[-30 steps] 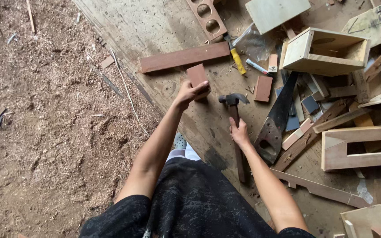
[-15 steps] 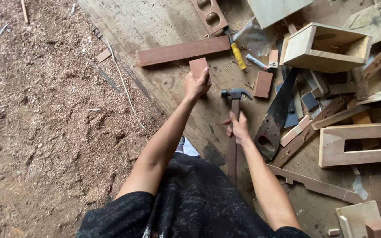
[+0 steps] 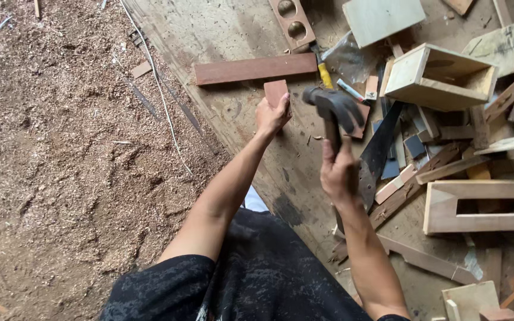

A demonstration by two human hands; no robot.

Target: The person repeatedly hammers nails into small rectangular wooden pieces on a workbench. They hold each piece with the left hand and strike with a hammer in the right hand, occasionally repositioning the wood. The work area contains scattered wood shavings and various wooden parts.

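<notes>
You have two hands in view, your left hand [image 3: 272, 116] and your right hand [image 3: 337, 172]. You hold one hammer [image 3: 334, 107] and one small reddish block [image 3: 276, 91]. At upper centre lie one long reddish plank [image 3: 254, 68] and one two-holed strip [image 3: 292, 22]; at upper right, one open wooden box [image 3: 438, 77]; right of centre, one handsaw [image 3: 379, 151].

A long reddish plank [image 3: 254, 68], an open wooden box [image 3: 438, 77] and a handsaw [image 3: 376, 156] lie amid sawdust [image 3: 60, 178].
</notes>
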